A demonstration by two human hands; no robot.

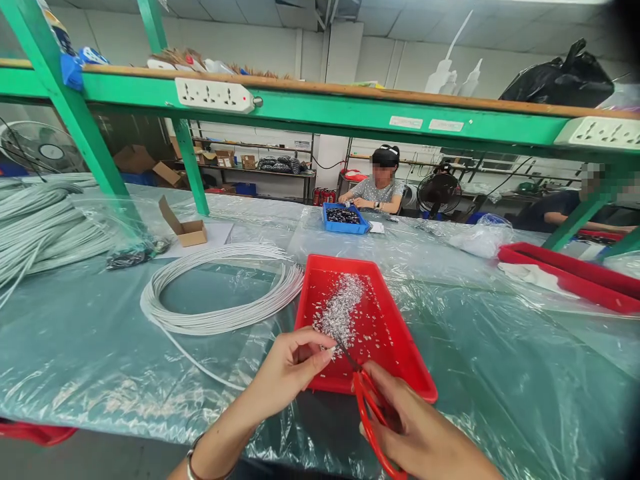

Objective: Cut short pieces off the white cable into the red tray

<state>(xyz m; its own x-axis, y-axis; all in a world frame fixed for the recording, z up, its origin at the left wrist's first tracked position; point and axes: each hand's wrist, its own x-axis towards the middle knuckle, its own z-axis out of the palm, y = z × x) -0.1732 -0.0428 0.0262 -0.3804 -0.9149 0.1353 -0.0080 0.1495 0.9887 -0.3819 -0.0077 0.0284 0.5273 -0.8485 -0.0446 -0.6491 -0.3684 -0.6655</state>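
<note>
My left hand (290, 370) is closed in a pinch on the end of a thin white cord, at the near edge of a red tray (405, 363). My right hand (415, 427) grips red-handled scissors (367, 400), whose dark blades point at the pinched cord end. The cord runs back to a coil of white cord (220, 287) lying on the plastic-covered table. A heap of short white cut pieces (343, 307) lies in the tray.
A bundle of grey-white cords (40, 227) lies at far left. A small open cardboard box (185, 230) stands by a green post. Across the table sit a blue tray (345, 220), another red tray (570, 273) and two seated people.
</note>
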